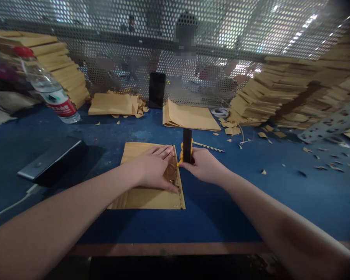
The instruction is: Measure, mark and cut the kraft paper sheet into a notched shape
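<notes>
My left hand lies palm down with fingers stretched out on a stack of brown kraft paper. Beneath its fingers a clear plastic strip, like a ruler with dark dots, runs along the paper's right edge. My right hand is closed around a yellow tool with a dark upright bar; its exact kind I cannot make out. The tool's yellow tip is at the paper's right edge, beside my left fingertips. A striped pencil lies just behind my right hand.
Kraft paper piles stand along the perforated metal screen, with a tall stack at right. A water bottle, a dark device on a cable and an upright phone are around. Paper scraps litter the right.
</notes>
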`<act>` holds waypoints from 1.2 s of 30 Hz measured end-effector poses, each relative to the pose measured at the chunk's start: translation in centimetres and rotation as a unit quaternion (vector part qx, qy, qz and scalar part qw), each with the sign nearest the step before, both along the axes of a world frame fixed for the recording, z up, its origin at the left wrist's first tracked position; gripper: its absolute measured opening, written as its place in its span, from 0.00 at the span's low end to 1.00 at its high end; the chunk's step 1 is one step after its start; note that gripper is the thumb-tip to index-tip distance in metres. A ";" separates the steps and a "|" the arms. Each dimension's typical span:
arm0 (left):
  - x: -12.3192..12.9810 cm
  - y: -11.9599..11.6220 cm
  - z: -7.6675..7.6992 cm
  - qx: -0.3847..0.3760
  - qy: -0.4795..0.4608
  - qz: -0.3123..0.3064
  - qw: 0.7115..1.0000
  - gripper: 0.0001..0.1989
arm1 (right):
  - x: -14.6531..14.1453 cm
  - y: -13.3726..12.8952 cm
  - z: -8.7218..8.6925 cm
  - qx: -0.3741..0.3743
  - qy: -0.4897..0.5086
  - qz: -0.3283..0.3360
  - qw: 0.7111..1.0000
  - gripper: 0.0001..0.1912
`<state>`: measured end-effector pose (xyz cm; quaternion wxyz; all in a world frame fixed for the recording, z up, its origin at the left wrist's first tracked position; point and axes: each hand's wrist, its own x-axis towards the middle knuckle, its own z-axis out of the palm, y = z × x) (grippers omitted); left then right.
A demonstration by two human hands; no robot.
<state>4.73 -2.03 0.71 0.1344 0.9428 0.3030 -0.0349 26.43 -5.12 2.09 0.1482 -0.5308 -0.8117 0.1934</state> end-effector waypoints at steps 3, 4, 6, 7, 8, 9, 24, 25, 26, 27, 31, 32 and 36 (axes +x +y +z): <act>0.0 0.0 0.1 0.001 0.003 0.001 1.000 0.67 | 0.0 0.1 -0.1 0.001 -0.013 -0.008 1.000 0.13; 0.1 -0.1 0.2 0.000 0.005 0.002 1.000 0.67 | 0.0 0.2 -0.1 0.002 -0.018 -0.013 1.000 0.13; 0.1 -0.1 0.3 -0.002 0.009 0.005 1.000 0.67 | -0.1 0.2 -0.1 0.004 -0.026 -0.022 0.999 0.13; 0.1 -0.1 0.3 -0.003 0.010 0.005 1.000 0.67 | -0.2 0.2 -0.1 0.005 -0.029 -0.026 0.999 0.14; 0.1 -0.1 0.3 -0.004 0.012 0.005 1.000 0.67 | -0.2 0.2 -0.1 0.005 -0.032 -0.029 0.999 0.14; 0.1 -0.2 0.4 -0.005 0.013 0.005 1.000 0.67 | -0.3 0.2 -0.1 0.006 -0.036 -0.033 0.999 0.14; 0.0 -0.4 0.6 0.016 0.028 -0.003 0.999 0.66 | -0.7 5.0 -1.3 0.014 -0.072 -0.128 0.989 0.16; 0.0 -0.5 0.7 0.017 0.028 -0.004 0.999 0.66 | -0.7 5.3 -1.4 0.013 -0.070 -0.130 0.989 0.16; 0.0 -0.5 0.7 0.018 0.027 -0.004 0.999 0.66 | -0.7 5.7 -1.4 0.014 -0.068 -0.132 0.989 0.16; 0.0 -0.5 0.7 0.018 0.027 -0.005 0.999 0.66 | -0.8 6.0 -1.5 0.017 -0.066 -0.134 0.989 0.16; 0.0 -0.5 0.8 0.016 0.031 -0.003 0.999 0.66 | -0.9 7.3 -1.8 0.029 -0.054 -0.145 0.987 0.17; 0.0 -0.5 0.8 0.014 0.033 -0.002 0.999 0.66 | -0.9 7.5 -1.9 0.030 -0.050 -0.148 0.987 0.17; 0.1 -0.4 0.7 0.012 0.036 0.000 0.999 0.67 | -0.4 7.6 -2.4 0.022 -0.031 -0.151 0.988 0.17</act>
